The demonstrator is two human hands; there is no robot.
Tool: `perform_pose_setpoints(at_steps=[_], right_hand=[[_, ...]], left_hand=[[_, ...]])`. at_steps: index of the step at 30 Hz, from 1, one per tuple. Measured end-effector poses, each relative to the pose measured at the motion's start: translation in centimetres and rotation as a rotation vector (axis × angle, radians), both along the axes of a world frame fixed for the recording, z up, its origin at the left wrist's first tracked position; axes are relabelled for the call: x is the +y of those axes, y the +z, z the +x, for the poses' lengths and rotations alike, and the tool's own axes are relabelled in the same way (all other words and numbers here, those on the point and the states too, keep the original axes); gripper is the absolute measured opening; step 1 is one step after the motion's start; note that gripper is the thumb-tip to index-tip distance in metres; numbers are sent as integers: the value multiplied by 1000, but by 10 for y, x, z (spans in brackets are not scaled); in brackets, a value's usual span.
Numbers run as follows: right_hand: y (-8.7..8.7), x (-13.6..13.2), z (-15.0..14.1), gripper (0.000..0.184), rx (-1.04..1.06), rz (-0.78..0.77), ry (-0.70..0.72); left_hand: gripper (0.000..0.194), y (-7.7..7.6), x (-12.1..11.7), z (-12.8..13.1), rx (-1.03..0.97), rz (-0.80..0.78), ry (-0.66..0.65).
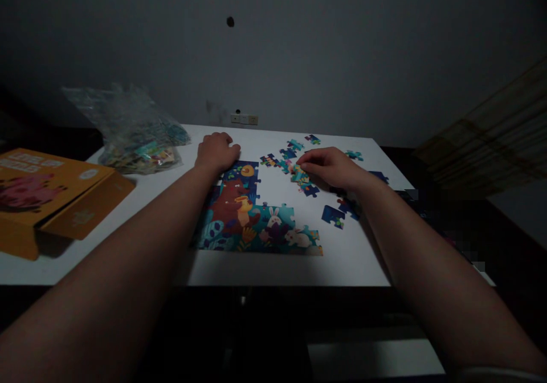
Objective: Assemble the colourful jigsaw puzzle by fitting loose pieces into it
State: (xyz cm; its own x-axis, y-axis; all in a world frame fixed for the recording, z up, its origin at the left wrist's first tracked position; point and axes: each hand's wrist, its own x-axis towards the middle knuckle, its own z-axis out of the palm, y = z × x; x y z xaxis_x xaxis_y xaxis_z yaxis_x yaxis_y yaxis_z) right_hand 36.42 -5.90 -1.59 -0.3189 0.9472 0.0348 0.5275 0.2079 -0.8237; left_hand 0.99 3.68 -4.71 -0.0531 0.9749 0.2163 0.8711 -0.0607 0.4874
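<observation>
A partly joined jigsaw puzzle (239, 229) lies on the white table, showing a bear with a honey pot and rabbits. At its far left corner my left hand (217, 150) rests on the tabletop, fingers slightly bent, thumb apart, holding nothing. Beyond the puzzle to the right, my right hand (329, 165) pinches a teal and yellow puzzle piece (300, 174) between thumb and fingers. Several loose pieces lie around that hand, among them a dark blue piece (333, 216) near the wrist and a teal one (354, 155) behind it. My right hand and forearm partly cover some pieces.
An orange puzzle box (81, 172) with its flap open stands at the left of the table. Behind it sits a clear plastic bag (141, 143) of more pieces. The table (277, 269) ends near a grey wall with a socket strip (244, 119). Striped cloth (482, 126) hangs at right.
</observation>
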Motion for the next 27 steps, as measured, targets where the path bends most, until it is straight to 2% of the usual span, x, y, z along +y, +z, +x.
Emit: perform_pose_setpoints(at_steps=[3,5,9,12,15,19,22,24,27], right_hand=[[-2,2,1,42,-21,42,-31],[-4,3,1,40,-39,91,-64],[-9,8,1,39,-54,234,-111],[-13,9,0,48,35,251,-138],[-14,8,-1,48,43,256,-117],[-2,2,-10,34,-146,371,-53],[13,1,-28,32,-229,401,42],[24,1,-44,36,-253,371,109],[35,3,-70,39,-216,311,175]], left_hand=[[18,-5,5,-4,-281,47,-19],[9,-7,8,-8,-465,70,-42],[28,-8,12,-18,-623,121,-45],[43,-8,10,-29,-907,112,-45],[37,-7,3,-36,-1152,61,-118],[18,-5,-15,-32,-1074,-4,-252],[19,-3,-31,-24,-999,-42,-372],[20,1,-41,-20,-960,-57,-448],[29,8,-51,-12,-905,-80,-629]])
